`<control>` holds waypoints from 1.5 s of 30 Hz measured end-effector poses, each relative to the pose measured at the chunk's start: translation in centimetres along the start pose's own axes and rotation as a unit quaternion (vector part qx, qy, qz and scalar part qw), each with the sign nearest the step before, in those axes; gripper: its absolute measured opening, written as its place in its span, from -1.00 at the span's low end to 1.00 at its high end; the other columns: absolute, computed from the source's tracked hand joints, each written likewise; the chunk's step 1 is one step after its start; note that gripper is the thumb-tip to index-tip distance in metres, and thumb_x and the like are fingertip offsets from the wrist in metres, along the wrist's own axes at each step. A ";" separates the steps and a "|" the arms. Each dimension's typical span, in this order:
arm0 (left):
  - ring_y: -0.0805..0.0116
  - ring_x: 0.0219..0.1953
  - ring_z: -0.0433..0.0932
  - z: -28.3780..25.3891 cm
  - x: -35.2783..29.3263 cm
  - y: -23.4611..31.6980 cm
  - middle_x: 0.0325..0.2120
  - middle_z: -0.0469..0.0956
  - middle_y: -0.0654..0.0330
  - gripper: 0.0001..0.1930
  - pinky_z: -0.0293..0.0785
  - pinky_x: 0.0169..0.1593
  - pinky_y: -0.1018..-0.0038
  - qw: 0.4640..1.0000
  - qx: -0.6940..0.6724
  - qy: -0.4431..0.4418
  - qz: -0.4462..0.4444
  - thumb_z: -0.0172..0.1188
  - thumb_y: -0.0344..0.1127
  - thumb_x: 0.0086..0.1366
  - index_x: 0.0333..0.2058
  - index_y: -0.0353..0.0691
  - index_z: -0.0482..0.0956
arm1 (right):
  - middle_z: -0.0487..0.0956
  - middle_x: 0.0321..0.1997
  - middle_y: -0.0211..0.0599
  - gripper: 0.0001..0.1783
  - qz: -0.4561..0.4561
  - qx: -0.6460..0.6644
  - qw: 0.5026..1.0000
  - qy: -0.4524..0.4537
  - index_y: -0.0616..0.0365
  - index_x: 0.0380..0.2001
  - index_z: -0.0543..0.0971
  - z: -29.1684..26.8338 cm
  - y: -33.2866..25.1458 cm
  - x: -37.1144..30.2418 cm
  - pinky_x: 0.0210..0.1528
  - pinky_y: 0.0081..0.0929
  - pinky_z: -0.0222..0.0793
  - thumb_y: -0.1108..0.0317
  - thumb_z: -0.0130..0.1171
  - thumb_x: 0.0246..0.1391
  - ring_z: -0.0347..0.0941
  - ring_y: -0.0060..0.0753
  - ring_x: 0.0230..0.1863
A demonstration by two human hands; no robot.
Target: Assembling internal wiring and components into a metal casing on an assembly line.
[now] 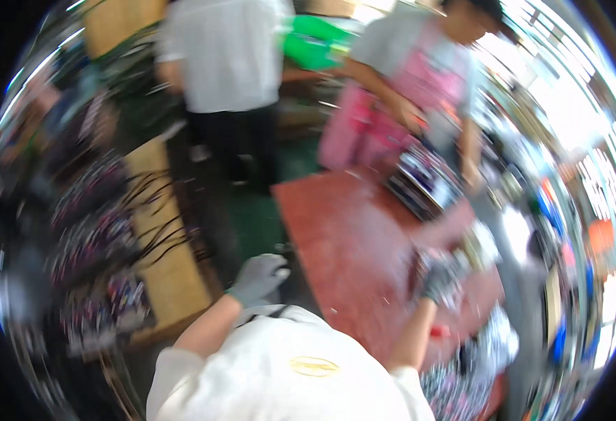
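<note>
My left hand (259,279), in a grey glove, hangs beside the left edge of the red-topped table (322,238). Its fingers curl inward, and nothing shows in them. Over the table's right side is my right hand (442,282), also gloved and smeared by motion. It is at a blurred clear plastic bag (427,261) with small pinkish pieces, and whether the fingers grip it is unclear. Farther back on the table stands a dark box-shaped unit (423,184) with a shiny top.
Across the table a co-worker in a pink apron (420,84) has both hands at the unit. Another person in a white shirt (227,56) stands back left. Boards (171,238) with dark cables and several units lie left. Silvery bags (486,344) sit near right.
</note>
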State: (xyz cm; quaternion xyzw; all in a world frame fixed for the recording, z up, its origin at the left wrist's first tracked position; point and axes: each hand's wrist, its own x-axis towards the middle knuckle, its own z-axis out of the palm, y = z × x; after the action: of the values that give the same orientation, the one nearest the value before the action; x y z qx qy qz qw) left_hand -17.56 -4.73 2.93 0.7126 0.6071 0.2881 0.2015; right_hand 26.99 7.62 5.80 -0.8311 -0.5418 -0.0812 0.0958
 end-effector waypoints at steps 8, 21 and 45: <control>0.02 -0.02 0.48 2.2 0.7 -0.8 -0.12 0.53 -0.03 -0.70 0.39 0.06 0.28 0.994 -0.015 -0.108 -0.006 0.12 -0.21 0.22 -0.17 -0.30 0.55 | 0.10 0.35 0.12 -0.21 -0.007 0.110 0.976 0.190 0.37 0.23 0.15 3.2 -1.0 -3.9 0.40 -0.06 -0.22 0.14 0.09 0.00 -0.10 0.13 0.40; 0.04 0.03 0.45 3.1 0.2 -1.0 -0.05 0.51 -0.04 -0.66 0.36 0.11 0.28 0.988 0.027 -0.149 -0.004 0.12 -0.17 0.23 -0.13 -0.29 0.56 | 0.14 0.35 -0.01 -0.31 -0.029 0.108 0.992 -0.050 0.28 0.18 0.29 9.4 -4.0 -12.0 0.38 0.01 -0.22 0.10 0.04 0.02 -0.11 0.09 0.41; 0.04 0.02 0.47 3.7 -1.4 -1.1 -0.01 0.49 -0.02 -0.63 0.38 0.09 0.28 0.987 0.043 -0.148 -0.040 0.10 -0.11 0.22 -0.11 -0.25 0.57 | 0.49 -0.24 -0.24 -0.80 -0.109 0.042 0.992 -0.046 0.13 -0.40 0.54 10.2 -3.1 -11.6 -0.12 -0.23 0.33 0.26 0.06 -0.04 0.43 -0.18 -0.13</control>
State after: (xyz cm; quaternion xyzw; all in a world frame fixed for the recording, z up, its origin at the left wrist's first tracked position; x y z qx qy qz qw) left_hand -16.09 -5.64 -0.80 0.7305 0.6105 0.1452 0.2695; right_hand 19.88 1.10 -6.65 -0.7650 -0.6362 -0.0300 0.0958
